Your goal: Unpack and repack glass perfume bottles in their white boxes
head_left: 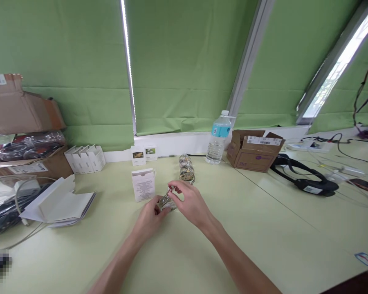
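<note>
A small rounded clear glass bottle (168, 202) stands on the table between my hands. My left hand (150, 214) is closed around its lower left side. At its top, my right hand (188, 200) pinches the narrow neck or stopper; the fingers hide which. Just behind, similar small glass bottles (187, 169) form a short row, some with greenish or yellowish contents. To the left stands an upright white printed box (143, 185) with an open top. Two small picture cards (138, 156) lean against the wall behind it.
White small boxes (85, 158), stacked cardboard boxes (24, 106) and folded white cartons (61, 204) occupy the left. At the back right are a water bottle (217, 141), an open brown carton (254, 151) and a black headset (306, 179), with cables (340, 143) beyond.
</note>
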`<state>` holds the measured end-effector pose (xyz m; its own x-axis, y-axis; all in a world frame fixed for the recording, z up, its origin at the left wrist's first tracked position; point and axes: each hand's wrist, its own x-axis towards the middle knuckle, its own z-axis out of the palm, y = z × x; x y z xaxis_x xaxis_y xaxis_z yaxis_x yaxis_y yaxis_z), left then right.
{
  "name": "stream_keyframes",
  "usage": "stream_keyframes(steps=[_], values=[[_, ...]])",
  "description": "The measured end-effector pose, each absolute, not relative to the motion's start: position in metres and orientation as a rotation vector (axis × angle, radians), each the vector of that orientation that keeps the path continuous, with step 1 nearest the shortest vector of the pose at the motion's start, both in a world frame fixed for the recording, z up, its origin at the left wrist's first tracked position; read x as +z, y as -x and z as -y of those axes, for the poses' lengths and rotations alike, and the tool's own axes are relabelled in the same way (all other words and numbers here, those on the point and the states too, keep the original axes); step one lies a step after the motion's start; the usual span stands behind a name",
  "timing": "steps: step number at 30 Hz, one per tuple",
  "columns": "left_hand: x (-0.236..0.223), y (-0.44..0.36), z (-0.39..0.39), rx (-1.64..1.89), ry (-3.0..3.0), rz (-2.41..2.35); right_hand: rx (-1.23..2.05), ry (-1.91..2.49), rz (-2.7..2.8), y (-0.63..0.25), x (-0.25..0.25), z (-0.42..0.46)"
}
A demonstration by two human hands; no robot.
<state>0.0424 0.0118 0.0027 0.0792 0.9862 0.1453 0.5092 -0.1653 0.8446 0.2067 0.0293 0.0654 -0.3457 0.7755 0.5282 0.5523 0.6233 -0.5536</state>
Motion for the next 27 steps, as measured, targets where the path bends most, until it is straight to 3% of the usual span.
stream_keyframes(steps=[27], values=[[0.009,-0.037,-0.009,1.016,-1.808,-1.456,0.569,1.196,2.207,-0.215,0.052,-0.036]])
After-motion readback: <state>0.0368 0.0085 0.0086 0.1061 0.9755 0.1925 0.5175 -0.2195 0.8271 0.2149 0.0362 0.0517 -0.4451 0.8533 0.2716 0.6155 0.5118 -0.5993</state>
